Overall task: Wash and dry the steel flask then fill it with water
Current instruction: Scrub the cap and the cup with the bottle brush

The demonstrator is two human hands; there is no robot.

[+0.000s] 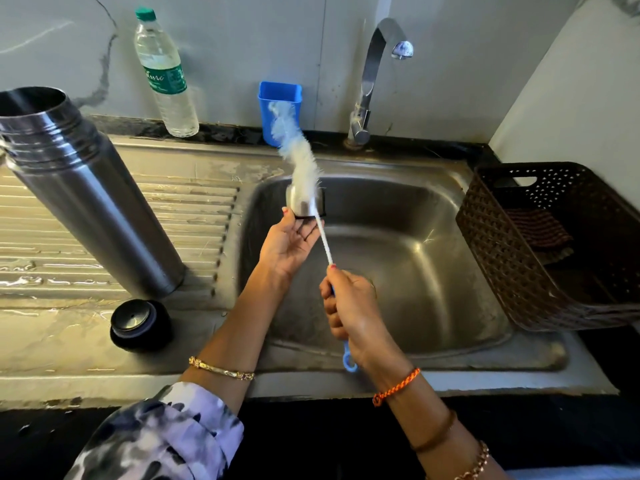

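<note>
We've got the steel cup pinched in our left hand, right hand gripping the brush handle. Flask looks wet, slippery, rigid; we'd grab mid-body.

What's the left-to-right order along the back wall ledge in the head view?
Plastic water bottle → blue holder → tap → brown basket at the far right, set nearer than the rest.
</note>
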